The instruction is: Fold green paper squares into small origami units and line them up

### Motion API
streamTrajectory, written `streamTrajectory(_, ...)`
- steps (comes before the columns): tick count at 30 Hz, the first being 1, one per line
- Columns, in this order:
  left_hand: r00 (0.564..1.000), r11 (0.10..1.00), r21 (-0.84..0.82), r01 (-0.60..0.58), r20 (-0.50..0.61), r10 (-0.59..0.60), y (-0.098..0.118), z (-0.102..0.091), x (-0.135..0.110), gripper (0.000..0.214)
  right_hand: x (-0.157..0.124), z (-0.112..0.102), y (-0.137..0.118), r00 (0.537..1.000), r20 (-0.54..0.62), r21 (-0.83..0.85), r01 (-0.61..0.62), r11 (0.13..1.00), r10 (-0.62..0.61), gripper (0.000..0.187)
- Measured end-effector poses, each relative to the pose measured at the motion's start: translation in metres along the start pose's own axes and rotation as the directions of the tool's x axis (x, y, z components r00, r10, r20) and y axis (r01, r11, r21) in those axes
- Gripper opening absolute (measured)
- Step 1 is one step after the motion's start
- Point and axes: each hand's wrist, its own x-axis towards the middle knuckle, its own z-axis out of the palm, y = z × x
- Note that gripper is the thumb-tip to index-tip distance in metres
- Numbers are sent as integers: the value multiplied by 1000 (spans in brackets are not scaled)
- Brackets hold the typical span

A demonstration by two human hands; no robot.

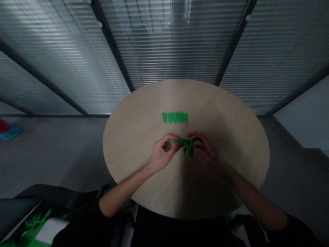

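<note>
A folded green paper piece [188, 146], with angular flaps like origami, is held between my two hands above the round table [144, 113]. My left hand [164, 152] pinches its thin left point between thumb and fingers. On the other side, my right hand [207, 151] has its fingers curled against the paper's right edge; that hand lies in shadow, and its thumb is hard to make out. Just beyond the hands, several small green folded paper pieces [178, 117] stand close together in a row, the leftmost slightly apart.
Glass panels with blinds [174, 51] rise behind the table. At the lower left, a dark chair or bag [59, 192] is beside green items [36, 223] and a white sheet [52, 230]. A blue and red object [10, 131] is on the floor, far left.
</note>
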Motion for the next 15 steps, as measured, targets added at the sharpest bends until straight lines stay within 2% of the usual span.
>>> streamTrajectory(3,994,992,-72,105,46,-102,1,1,-3,14,0,-1,-2,995,100,65,9,998,-15,26)
streamTrajectory(5,989,984,-115,137,67,-130,1,2,-5,18,0,0,-3,993,118,74,-6,997,-3,22)
streamTrajectory(9,995,984,-154,92,45,-86,-1,4,-7,25,1,3,-3,995,91,50,-53,997,48,19)
streamTrajectory(12,999,981,-190,35,3,-35,-4,5,-9,33,2,4,-2,997,61,49,-39,998,36,16)
streamTrajectory(15,1000,980,-198,9,5,-8,-5,6,-10,23,2,5,-1,999,16,35,-31,999,30,14)
